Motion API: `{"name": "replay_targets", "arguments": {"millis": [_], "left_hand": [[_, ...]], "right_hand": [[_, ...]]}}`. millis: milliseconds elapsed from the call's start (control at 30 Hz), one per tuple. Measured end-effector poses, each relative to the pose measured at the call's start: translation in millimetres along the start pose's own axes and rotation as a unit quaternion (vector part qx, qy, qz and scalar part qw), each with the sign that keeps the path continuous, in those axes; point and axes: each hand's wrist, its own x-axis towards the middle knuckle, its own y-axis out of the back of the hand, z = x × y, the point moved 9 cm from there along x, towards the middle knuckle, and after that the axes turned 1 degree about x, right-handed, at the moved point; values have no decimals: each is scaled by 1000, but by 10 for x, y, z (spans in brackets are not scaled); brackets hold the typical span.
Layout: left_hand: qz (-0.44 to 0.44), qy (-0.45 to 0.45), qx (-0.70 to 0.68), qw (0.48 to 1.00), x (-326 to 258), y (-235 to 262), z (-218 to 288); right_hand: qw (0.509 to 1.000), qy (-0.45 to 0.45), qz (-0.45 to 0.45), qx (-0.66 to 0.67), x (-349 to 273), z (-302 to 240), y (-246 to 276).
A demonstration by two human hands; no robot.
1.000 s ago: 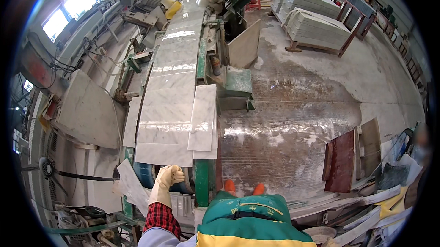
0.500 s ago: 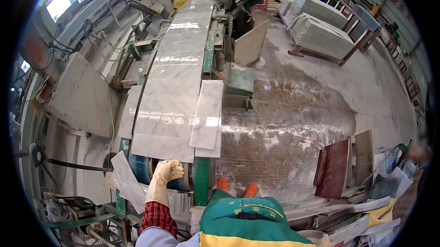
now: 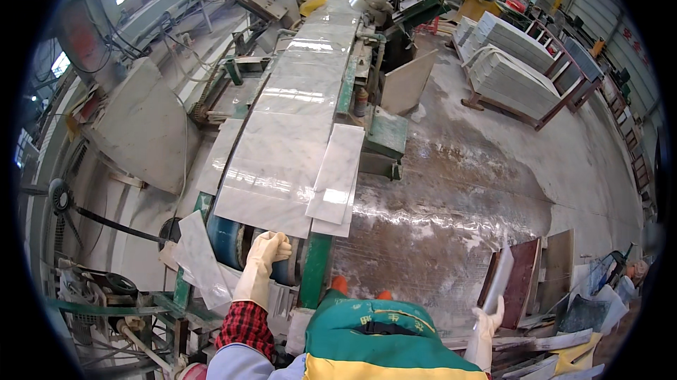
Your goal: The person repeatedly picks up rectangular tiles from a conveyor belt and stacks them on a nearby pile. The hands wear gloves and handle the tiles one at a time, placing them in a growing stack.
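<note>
My left hand [image 3: 269, 249], in a cream rubber glove with a red-black checked cuff, is curled closed in front of the conveyor's end roller [image 3: 284, 271]. Nothing shows in its fingers. Just beyond it lies the near edge of a polished white marble slab [image 3: 271, 190] on the conveyor. Two narrow marble pieces [image 3: 338, 168] overlap along the slab's right side. At the lower right, my gloved right hand [image 3: 486, 323] grips a long, narrow grey-white strip [image 3: 498, 278], which looks like stone seen nearly edge-on. The strip stands tilted, pointing up and away from the hand.
A green conveyor frame post [image 3: 315, 271] stands right of the roller. Offcut marble [image 3: 201, 256] leans at the left. Dark red boards [image 3: 520, 274] and scrap pieces are beside my right hand. Stacked slabs [image 3: 515, 70] sit on a rack at the far right, beyond wet floor [image 3: 437, 218].
My right hand has come into view at the lower right, holding the narrow strip. My left hand stays closed by the roller. The whole view has shifted and turned slightly.
</note>
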Motion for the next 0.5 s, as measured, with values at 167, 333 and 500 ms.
{"name": "replay_targets", "arguments": {"millis": [167, 333, 500], "left_hand": [[-112, -57, -28, 992, -390, -263, 183], [-309, -25, -113, 944, -1228, -1320, 355], [-163, -125, -397, 894, -1380, -1499, 602]], "right_hand": [[941, 208, -227, -139, -374, -1137, -1418], [803, 391, -378, -242, -1189, -2244, -2661], [625, 533, -487, -297, -2311, -2846, -3437]]}}
